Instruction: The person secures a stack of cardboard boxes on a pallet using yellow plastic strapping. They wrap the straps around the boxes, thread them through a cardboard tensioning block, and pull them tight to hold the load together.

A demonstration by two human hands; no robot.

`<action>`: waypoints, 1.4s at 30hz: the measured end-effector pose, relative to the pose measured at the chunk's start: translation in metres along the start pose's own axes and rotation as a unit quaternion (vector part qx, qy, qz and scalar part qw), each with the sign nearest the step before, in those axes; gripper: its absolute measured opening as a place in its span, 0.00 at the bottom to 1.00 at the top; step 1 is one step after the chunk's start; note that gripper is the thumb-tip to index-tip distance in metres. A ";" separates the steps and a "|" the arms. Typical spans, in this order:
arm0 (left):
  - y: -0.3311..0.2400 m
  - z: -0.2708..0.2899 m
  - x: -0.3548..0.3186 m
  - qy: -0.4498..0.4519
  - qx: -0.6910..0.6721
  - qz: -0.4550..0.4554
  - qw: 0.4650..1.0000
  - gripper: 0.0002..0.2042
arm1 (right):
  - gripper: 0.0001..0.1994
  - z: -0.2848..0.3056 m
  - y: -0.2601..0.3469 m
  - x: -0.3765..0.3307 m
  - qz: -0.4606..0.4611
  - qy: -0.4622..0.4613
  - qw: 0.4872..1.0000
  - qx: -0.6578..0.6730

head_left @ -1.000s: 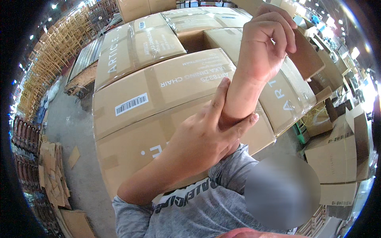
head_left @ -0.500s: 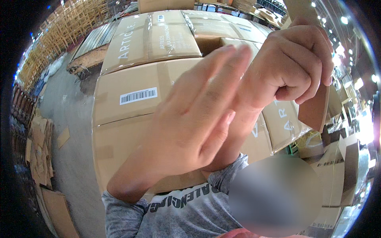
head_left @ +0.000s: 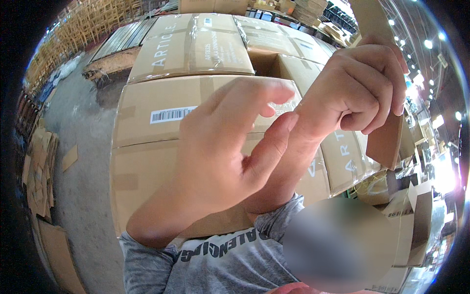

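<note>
Both hands are raised close to the camera. My left hand is open with its fingers bent and apart, and its thumb lies against my right wrist. My right hand is curled into a fist around a flat strip of brown cardboard, which sticks out above and below the fingers. Below the hands are my grey printed T-shirt and a blurred face at the lower right. Behind the hands stand large taped cardboard cartons with a barcode label.
Flattened cardboard sheets lie on the grey concrete floor at the left. More cartons are stacked at the back, and open boxes stand at the right. Stacked wooden frames line the far left under ceiling lights.
One second ago my left hand gripped my right forearm below the raised fist. It has let go, and both hands have come closer to the camera.
</note>
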State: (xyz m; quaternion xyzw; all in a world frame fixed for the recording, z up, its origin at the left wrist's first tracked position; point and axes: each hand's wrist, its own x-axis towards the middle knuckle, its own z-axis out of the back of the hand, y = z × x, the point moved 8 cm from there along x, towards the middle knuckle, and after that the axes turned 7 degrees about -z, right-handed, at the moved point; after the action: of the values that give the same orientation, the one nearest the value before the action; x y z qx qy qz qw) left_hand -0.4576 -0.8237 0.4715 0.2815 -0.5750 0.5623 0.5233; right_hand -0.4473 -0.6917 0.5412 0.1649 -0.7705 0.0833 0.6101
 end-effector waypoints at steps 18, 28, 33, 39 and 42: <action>0.038 0.028 -0.001 -0.026 0.014 0.100 0.995 0.05 | 0.12 0.017 0.001 -0.001 -0.081 -0.036 0.976 -0.200; 0.059 0.000 -0.008 -0.029 -0.189 0.172 0.966 0.13 | 0.09 0.033 0.009 -0.001 -0.054 -0.077 0.973 -0.209; 0.052 -0.012 -0.007 0.019 -0.242 0.173 0.954 0.11 | 0.11 0.055 -0.001 0.000 -0.091 -0.037 0.981 -0.165; 0.058 0.023 -0.006 0.124 -0.125 0.109 0.978 0.06 | 0.21 0.059 0.011 -0.009 0.043 -0.210 0.938 -0.272; 0.051 0.063 0.002 0.087 0.002 0.055 0.995 0.08 | 0.29 0.039 0.036 -0.018 0.064 -0.279 0.884 -0.369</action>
State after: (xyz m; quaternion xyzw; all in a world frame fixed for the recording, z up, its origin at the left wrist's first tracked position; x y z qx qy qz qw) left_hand -0.5225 -0.8716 0.4666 0.2000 -0.5408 0.6140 0.5390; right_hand -0.4918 -0.6684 0.5166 -0.1057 -0.8930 -0.2174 0.3797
